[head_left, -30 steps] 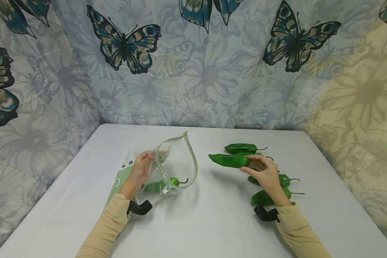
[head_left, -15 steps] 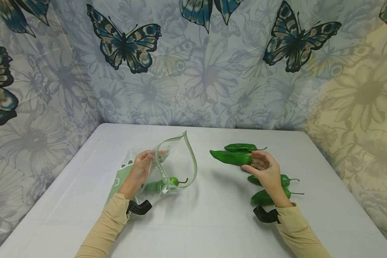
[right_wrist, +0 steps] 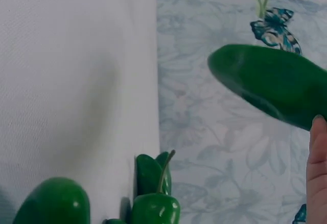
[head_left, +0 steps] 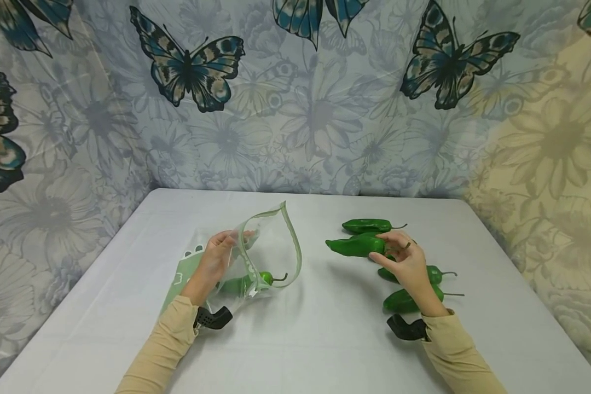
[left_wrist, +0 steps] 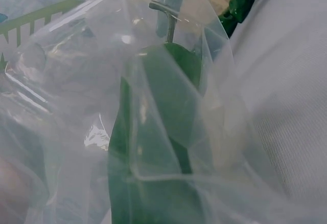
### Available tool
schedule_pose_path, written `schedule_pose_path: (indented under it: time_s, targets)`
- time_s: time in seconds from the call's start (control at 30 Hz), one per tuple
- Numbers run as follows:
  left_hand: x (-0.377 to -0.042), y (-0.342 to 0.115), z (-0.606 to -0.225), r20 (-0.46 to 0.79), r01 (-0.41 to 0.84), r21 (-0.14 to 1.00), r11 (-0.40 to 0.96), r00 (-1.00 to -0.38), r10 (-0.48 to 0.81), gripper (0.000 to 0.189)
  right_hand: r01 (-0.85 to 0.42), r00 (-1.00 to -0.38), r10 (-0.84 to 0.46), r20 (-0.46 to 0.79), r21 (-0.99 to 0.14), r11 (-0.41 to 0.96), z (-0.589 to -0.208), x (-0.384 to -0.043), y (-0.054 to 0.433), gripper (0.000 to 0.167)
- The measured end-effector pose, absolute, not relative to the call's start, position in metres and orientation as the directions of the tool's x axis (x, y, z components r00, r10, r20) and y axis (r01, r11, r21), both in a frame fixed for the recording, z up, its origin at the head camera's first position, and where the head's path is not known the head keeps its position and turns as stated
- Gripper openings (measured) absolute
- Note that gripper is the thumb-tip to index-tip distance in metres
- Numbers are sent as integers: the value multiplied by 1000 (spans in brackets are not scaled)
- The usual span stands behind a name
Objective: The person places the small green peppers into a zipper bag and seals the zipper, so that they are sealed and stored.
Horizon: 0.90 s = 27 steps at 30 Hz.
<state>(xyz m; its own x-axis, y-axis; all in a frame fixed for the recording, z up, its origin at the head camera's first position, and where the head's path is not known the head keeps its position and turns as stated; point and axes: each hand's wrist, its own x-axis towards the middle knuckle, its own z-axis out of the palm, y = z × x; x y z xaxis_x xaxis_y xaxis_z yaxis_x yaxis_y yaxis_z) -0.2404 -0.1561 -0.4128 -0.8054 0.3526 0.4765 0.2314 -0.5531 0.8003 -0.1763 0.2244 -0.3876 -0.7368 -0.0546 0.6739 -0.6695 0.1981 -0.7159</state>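
Note:
My left hand (head_left: 219,254) grips the side of a clear zip bag (head_left: 297,241) with a pale green rim, its mouth spread open toward the right. Inside the bag lies one green pepper (left_wrist: 163,106), seen through the plastic, its stem pointing to the opening. Above the table on the right, my right hand (head_left: 406,260) pinches another green pepper (head_left: 353,246) by its stem end, the tip pointing left toward the bag. The right wrist view shows this pepper's smooth body (right_wrist: 265,83) with a fingertip against it; its stem is hidden in the hand.
Several more green peppers lie in a column at the right: one at the back (head_left: 366,225), others nearer, such as the front pepper (head_left: 399,301), partly behind the right hand. A pale green printed panel (head_left: 179,279) shows beside the left forearm. White cloth (head_left: 325,350) covers the table.
The pepper in my right hand has shifted slightly to the right and turned a little in the fingers. The left hand and the bag have stayed in place.

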Motion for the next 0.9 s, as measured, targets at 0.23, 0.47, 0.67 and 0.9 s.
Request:
schedule_pose_path:
  time_s: [0.23,0.47,0.67,0.9]
  targets:
    - [-242,-154,-412,461,239,809,-537,-825,326,16,-652,-757,-50,652,-747,128,-388,-175,228,33]
    - [-241,-154,-409,453,209,804,-557,-821,346,15,-625,-778,-107,619,-779,42,-386,-176,228,37]
    - [-241,-154,-410,453,214,804,-554,-825,339,16,-510,-857,-135,497,-857,80,-382,-176,229,33]
    - [-241,-155,-412,456,224,802,-553,-828,327,18,-459,-879,-185,439,-885,80,-381,-177,230,44]
